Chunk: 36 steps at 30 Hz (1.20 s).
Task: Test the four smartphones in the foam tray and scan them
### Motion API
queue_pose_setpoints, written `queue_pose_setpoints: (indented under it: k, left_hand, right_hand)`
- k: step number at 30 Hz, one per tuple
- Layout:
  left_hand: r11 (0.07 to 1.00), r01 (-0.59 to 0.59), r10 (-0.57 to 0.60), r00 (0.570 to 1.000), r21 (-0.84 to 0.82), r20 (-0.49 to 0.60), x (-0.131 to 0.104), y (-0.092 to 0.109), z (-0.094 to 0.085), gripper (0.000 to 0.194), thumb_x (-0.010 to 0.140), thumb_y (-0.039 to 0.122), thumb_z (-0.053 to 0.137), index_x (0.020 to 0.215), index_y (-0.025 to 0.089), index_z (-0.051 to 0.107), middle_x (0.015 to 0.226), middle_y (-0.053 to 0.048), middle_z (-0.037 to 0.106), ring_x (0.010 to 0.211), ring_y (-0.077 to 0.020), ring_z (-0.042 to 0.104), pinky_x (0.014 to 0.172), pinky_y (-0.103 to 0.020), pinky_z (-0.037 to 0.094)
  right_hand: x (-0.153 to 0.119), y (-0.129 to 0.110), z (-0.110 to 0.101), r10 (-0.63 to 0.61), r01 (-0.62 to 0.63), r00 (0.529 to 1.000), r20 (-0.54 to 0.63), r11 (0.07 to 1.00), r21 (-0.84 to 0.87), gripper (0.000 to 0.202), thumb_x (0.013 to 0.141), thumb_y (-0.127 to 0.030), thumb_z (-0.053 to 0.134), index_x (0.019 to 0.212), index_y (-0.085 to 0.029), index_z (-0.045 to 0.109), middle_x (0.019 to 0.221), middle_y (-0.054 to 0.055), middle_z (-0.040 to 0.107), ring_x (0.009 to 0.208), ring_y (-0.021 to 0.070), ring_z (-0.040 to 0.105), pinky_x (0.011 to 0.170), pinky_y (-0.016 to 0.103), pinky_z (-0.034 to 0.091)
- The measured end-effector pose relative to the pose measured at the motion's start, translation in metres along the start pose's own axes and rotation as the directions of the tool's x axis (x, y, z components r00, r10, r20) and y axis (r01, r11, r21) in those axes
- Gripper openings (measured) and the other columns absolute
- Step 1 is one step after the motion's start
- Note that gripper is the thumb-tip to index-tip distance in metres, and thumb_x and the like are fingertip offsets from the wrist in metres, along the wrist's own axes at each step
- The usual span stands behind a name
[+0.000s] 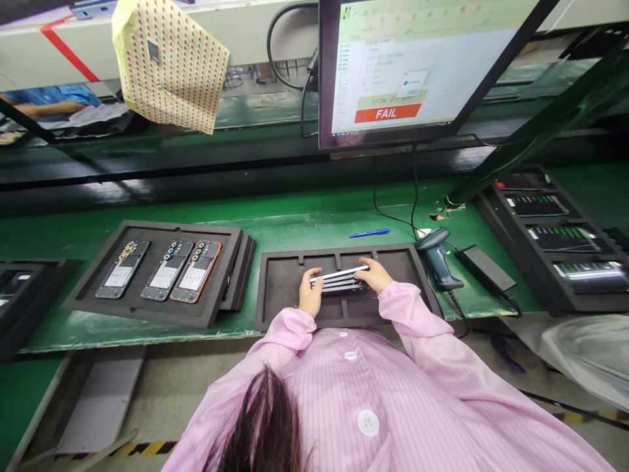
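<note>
Between my two hands is a small stack of phones (339, 280), seen edge-on with light edges. My left hand (310, 292) grips the stack's left end, thumb toward me. The right end is gripped by my right hand (376, 275). Below the stack lies a black foam tray (280, 282) with divided compartments. To the left, a second foam tray (132, 308) carries three phones with their back parts showing: one phone (122, 269) stands apart, while a dark phone (167, 270) and an orange-edged phone (196, 272) lie side by side.
A monitor (383, 72) showing "FAIL" hangs ahead. Right of my tray are a barcode scanner (439, 259), a black power adapter (485, 269) and a tray of phone parts (528, 278). A blue pen (370, 233) lies behind. Another person's arm (54, 105) shows at far left.
</note>
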<state>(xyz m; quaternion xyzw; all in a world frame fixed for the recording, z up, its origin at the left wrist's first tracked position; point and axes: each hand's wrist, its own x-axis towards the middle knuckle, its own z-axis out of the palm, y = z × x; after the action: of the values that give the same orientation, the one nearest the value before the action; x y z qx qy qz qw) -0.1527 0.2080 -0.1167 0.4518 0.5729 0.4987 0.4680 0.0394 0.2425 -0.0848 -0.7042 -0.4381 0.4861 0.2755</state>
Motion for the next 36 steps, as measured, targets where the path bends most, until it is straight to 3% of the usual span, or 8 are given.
queue_pose_setpoints:
  k: [8,19,25,36]
  left_hand:
    - [1.0,-0.007,0.007,1.0,0.018,-0.001,0.002,-0.001,0.0,0.024,0.077,0.024,0.051,0.1,0.02,0.057,0.109,-0.005,0.061,0.105,-0.0171,0.054,0.097,-0.034,0.036]
    - [1.0,-0.01,0.01,1.0,0.015,-0.009,0.002,-0.004,-0.001,0.023,0.078,0.025,0.051,0.1,0.02,0.057,0.108,-0.005,0.061,0.104,-0.0172,0.054,0.097,-0.035,0.037]
    - [1.0,-0.008,0.008,1.0,0.011,0.005,0.003,-0.006,-0.001,0.023,0.078,0.026,0.051,0.1,0.02,0.056,0.109,-0.005,0.061,0.104,-0.0168,0.054,0.096,-0.034,0.037]
    - [0.999,-0.031,0.031,1.0,0.017,-0.002,0.003,-0.007,-0.001,0.023,0.078,0.025,0.051,0.1,0.02,0.057,0.107,-0.005,0.061,0.103,-0.0165,0.054,0.095,-0.033,0.037]
  right_hand:
    - [-0.007,0.0,-0.012,-0.057,0.055,0.994,0.092,0.998,0.018,0.073,0.057,-0.01,0.057,0.129,-0.011,0.045,0.138,0.011,0.042,0.126,0.0204,0.041,0.106,0.03,0.03]
    - [-0.009,-0.002,-0.009,-0.042,0.044,0.995,0.087,0.999,-0.024,0.091,0.053,-0.022,0.069,0.135,-0.006,0.034,0.142,0.017,0.034,0.131,0.0264,0.03,0.11,0.037,0.02]
    - [-0.008,0.006,-0.016,-0.082,0.078,0.98,0.18,0.996,0.031,0.088,0.051,-0.012,0.062,0.135,-0.014,0.036,0.143,0.01,0.034,0.126,0.0223,0.04,0.105,0.033,0.031]
    - [-0.021,-0.013,-0.008,-0.01,0.023,0.996,0.093,0.991,-0.135,0.101,0.046,-0.018,0.071,0.138,-0.01,0.029,0.143,0.017,0.031,0.13,0.0275,0.033,0.108,0.036,0.025]
